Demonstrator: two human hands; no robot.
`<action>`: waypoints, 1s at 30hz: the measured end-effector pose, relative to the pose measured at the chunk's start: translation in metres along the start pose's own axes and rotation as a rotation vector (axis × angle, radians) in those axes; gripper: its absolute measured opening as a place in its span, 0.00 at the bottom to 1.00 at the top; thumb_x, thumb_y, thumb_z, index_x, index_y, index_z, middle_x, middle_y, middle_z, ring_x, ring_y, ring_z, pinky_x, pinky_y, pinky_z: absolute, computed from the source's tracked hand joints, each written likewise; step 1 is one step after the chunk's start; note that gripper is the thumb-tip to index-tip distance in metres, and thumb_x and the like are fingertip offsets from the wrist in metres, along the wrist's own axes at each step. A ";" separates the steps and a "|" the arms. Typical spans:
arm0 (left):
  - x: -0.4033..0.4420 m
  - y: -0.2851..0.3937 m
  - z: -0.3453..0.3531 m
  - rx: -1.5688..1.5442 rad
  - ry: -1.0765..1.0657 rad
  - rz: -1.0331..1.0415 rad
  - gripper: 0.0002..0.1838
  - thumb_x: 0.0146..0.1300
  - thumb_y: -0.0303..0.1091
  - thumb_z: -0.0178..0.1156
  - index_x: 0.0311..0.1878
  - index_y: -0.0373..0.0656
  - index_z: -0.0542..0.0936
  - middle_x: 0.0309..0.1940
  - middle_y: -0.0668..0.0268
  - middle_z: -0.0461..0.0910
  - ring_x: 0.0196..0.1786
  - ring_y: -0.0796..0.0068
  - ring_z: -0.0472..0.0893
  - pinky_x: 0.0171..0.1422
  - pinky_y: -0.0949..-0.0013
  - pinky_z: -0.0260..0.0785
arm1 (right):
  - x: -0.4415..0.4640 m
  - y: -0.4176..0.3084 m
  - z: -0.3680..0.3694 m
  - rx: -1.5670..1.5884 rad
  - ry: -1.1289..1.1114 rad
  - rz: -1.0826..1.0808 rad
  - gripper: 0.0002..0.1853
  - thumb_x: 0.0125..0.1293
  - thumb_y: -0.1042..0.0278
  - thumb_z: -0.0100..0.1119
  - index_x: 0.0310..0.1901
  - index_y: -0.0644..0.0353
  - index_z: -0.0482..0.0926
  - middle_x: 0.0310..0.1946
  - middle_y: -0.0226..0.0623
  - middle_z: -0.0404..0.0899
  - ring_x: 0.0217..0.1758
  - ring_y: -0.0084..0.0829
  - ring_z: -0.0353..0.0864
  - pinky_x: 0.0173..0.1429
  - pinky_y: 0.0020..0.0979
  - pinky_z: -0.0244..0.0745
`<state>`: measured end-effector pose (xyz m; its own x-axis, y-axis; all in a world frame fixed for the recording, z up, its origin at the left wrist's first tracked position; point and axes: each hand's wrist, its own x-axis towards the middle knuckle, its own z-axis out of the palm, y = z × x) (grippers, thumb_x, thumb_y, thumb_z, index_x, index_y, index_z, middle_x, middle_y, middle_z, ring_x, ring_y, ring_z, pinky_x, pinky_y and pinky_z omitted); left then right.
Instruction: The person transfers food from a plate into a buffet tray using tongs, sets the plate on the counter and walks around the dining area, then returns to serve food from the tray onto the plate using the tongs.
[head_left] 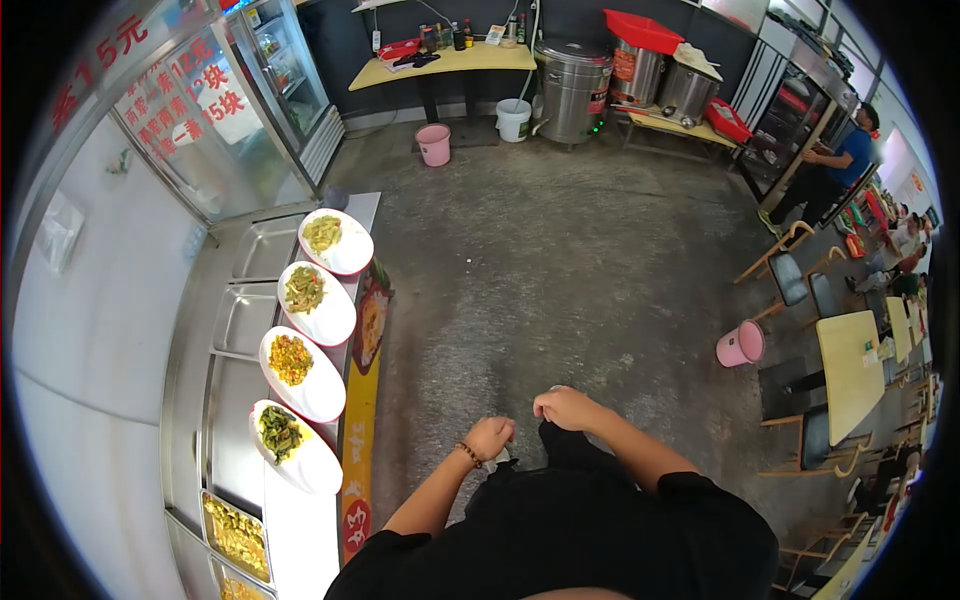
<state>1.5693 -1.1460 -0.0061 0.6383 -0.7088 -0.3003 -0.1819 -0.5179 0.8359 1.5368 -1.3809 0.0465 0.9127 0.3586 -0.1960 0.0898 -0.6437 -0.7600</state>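
Observation:
My left hand (490,438), a beaded bracelet on its wrist, is in front of my body with its fingers curled. Something whitish (498,460) shows just below it; I cannot make out what it is. My right hand (566,409) is closed a little to the right, apart from the left, and what it may hold is hidden. To my left, four white oval plates stand in a row along the counter edge. The nearest plate (318,468) carries dark green vegetables (280,432). Farther along are a chopped orange-yellow dish (290,360) and two pale green dishes.
Metal food trays (237,535) are set into the counter at left. A pink bucket (433,145) and a white bucket (513,120) stand ahead by a table (440,66). Another pink bucket (740,344), chairs and dining tables (850,375) are at right. A person in blue (850,155) stands at a cabinet.

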 end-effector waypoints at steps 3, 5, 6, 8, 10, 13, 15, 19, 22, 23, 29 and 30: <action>0.021 0.015 -0.014 0.017 0.056 -0.014 0.20 0.70 0.41 0.45 0.30 0.38 0.80 0.30 0.51 0.83 0.39 0.49 0.82 0.49 0.53 0.72 | 0.019 0.022 -0.012 0.013 -0.031 -0.028 0.08 0.60 0.75 0.49 0.34 0.61 0.80 0.25 0.41 0.81 0.32 0.43 0.81 0.38 0.42 0.73; 0.042 0.024 -0.025 0.039 0.101 -0.021 0.20 0.70 0.41 0.45 0.31 0.38 0.81 0.31 0.51 0.83 0.39 0.49 0.82 0.49 0.53 0.72 | 0.035 0.041 -0.029 0.009 -0.057 -0.043 0.08 0.60 0.75 0.49 0.35 0.61 0.80 0.25 0.40 0.81 0.32 0.43 0.81 0.39 0.42 0.73; 0.053 0.027 -0.029 0.083 0.116 -0.046 0.20 0.70 0.41 0.46 0.31 0.38 0.81 0.30 0.51 0.83 0.39 0.49 0.82 0.48 0.53 0.72 | 0.042 0.048 -0.040 0.006 -0.050 -0.101 0.08 0.61 0.75 0.48 0.35 0.60 0.80 0.26 0.41 0.81 0.33 0.43 0.81 0.39 0.43 0.73; 0.074 0.037 -0.034 0.161 0.113 -0.081 0.20 0.70 0.41 0.46 0.31 0.38 0.80 0.30 0.52 0.83 0.39 0.49 0.82 0.48 0.52 0.72 | 0.052 0.063 -0.059 0.034 -0.019 -0.165 0.09 0.61 0.74 0.48 0.35 0.60 0.80 0.26 0.42 0.82 0.33 0.44 0.81 0.39 0.43 0.73; 0.101 0.053 -0.036 0.139 0.128 -0.051 0.19 0.70 0.41 0.46 0.31 0.38 0.80 0.29 0.51 0.82 0.39 0.48 0.82 0.47 0.51 0.72 | 0.063 0.081 -0.085 0.003 0.079 -0.277 0.10 0.61 0.74 0.47 0.35 0.60 0.80 0.28 0.44 0.82 0.35 0.46 0.82 0.40 0.45 0.73; 0.141 0.089 -0.035 0.236 0.076 -0.055 0.19 0.69 0.41 0.47 0.30 0.38 0.80 0.28 0.50 0.82 0.38 0.47 0.82 0.47 0.50 0.72 | 0.061 0.097 -0.130 0.018 0.065 -0.191 0.10 0.59 0.74 0.50 0.37 0.59 0.82 0.33 0.46 0.84 0.38 0.49 0.83 0.43 0.45 0.74; 0.168 0.104 -0.035 0.276 0.053 -0.051 0.19 0.70 0.41 0.48 0.30 0.37 0.79 0.29 0.49 0.82 0.37 0.45 0.82 0.46 0.50 0.72 | 0.056 0.117 -0.147 0.057 0.085 -0.186 0.10 0.58 0.74 0.49 0.36 0.59 0.82 0.33 0.46 0.84 0.38 0.49 0.83 0.43 0.45 0.74; 0.205 0.130 -0.034 0.315 0.075 0.004 0.20 0.70 0.41 0.48 0.30 0.36 0.78 0.28 0.47 0.80 0.36 0.44 0.81 0.44 0.49 0.71 | 0.050 0.151 -0.159 0.107 0.132 -0.117 0.10 0.57 0.75 0.48 0.34 0.60 0.81 0.32 0.46 0.83 0.38 0.49 0.82 0.42 0.46 0.74; 0.224 0.132 -0.028 0.291 0.106 0.052 0.21 0.69 0.43 0.49 0.25 0.37 0.77 0.24 0.50 0.79 0.32 0.48 0.81 0.40 0.53 0.71 | 0.053 0.168 -0.165 0.098 0.100 -0.119 0.08 0.56 0.75 0.49 0.32 0.59 0.80 0.31 0.46 0.83 0.37 0.49 0.82 0.40 0.46 0.73; 0.227 0.131 -0.030 0.269 0.076 0.006 0.22 0.70 0.43 0.49 0.26 0.36 0.78 0.24 0.49 0.79 0.32 0.47 0.81 0.39 0.53 0.71 | 0.056 0.170 -0.166 0.099 0.101 -0.118 0.08 0.56 0.75 0.49 0.32 0.59 0.80 0.31 0.46 0.83 0.37 0.49 0.82 0.40 0.46 0.73; 0.231 0.113 -0.042 0.219 0.039 -0.089 0.24 0.72 0.47 0.48 0.29 0.36 0.80 0.28 0.46 0.79 0.35 0.42 0.80 0.41 0.49 0.71 | 0.075 0.164 -0.170 0.089 -0.012 -0.057 0.08 0.56 0.77 0.47 0.30 0.60 0.79 0.27 0.46 0.81 0.33 0.49 0.81 0.39 0.46 0.72; 0.232 0.108 -0.047 0.228 0.050 -0.060 0.25 0.72 0.47 0.48 0.29 0.36 0.80 0.28 0.46 0.79 0.35 0.42 0.80 0.40 0.49 0.71 | 0.081 0.161 -0.172 0.082 -0.016 -0.091 0.08 0.56 0.77 0.48 0.30 0.59 0.79 0.26 0.46 0.81 0.32 0.49 0.81 0.38 0.46 0.71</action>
<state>1.7326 -1.3439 0.0359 0.6881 -0.6522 -0.3181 -0.3032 -0.6567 0.6905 1.6934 -1.5723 0.0148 0.8956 0.4243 -0.1336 0.1381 -0.5507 -0.8232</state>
